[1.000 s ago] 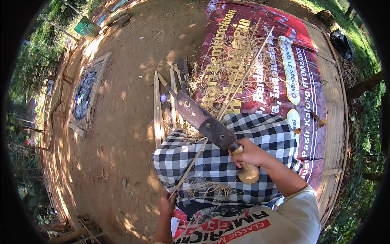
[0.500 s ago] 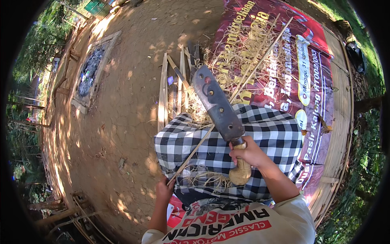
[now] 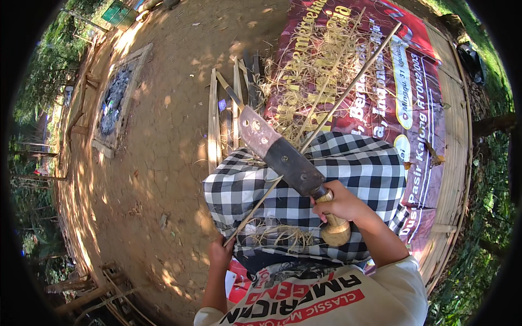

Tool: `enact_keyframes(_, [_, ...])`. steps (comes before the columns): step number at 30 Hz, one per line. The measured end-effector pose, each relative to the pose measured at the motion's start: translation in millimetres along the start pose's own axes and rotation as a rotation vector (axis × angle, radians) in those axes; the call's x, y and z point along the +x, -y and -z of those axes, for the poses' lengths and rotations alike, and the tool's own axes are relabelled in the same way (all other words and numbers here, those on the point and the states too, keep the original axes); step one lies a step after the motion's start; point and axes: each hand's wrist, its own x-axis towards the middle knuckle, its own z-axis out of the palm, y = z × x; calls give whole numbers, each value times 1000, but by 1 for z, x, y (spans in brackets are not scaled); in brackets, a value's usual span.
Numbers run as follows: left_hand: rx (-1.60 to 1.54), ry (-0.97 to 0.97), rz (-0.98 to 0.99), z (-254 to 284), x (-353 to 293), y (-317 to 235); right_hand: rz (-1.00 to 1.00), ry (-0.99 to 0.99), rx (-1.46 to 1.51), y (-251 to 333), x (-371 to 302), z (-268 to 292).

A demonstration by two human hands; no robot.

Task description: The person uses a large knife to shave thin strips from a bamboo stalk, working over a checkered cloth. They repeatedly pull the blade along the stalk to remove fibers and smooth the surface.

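My right hand [image 3: 342, 202] is closed round the wooden handle of a broad machete [image 3: 280, 155], its dark, holed blade slanting up to the left over my lap. Near my left hip, my left hand [image 3: 220, 251] grips the lower end of a long, thin bamboo strip [image 3: 356, 81]. That strip runs up to the right, passes behind the blade and ends above the banner. Black-and-white checked cloth [image 3: 359, 163] covers my lap, with curly shavings [image 3: 283, 234] lying on it. Whether the blade touches the strip I cannot tell.
A maroon printed banner [image 3: 375, 187] lies on a bamboo platform [image 3: 451, 157], heaped with shavings [image 3: 326, 76]. Split bamboo slats [image 3: 213, 125] lie beyond my knees. On the dirt ground to the left is a framed ash pit [image 3: 117, 100]; a green drum [image 3: 119, 15] stands far left.
The machete's tip has swung left and down, and its handle has shifted slightly right with my right hand. My left hand stays nearly still on the strip. The whole view has shifted slightly.
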Motion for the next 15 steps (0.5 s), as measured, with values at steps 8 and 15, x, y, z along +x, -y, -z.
enact_keyframes(8, [-54, -26, 20, -4, 3, 2, -68, 38, 68, -7, -4, -13])
enact_keyframes(15, [-101, -57, -19, -8, 6, -1, -5, -22, 151, -20, 7, -31])
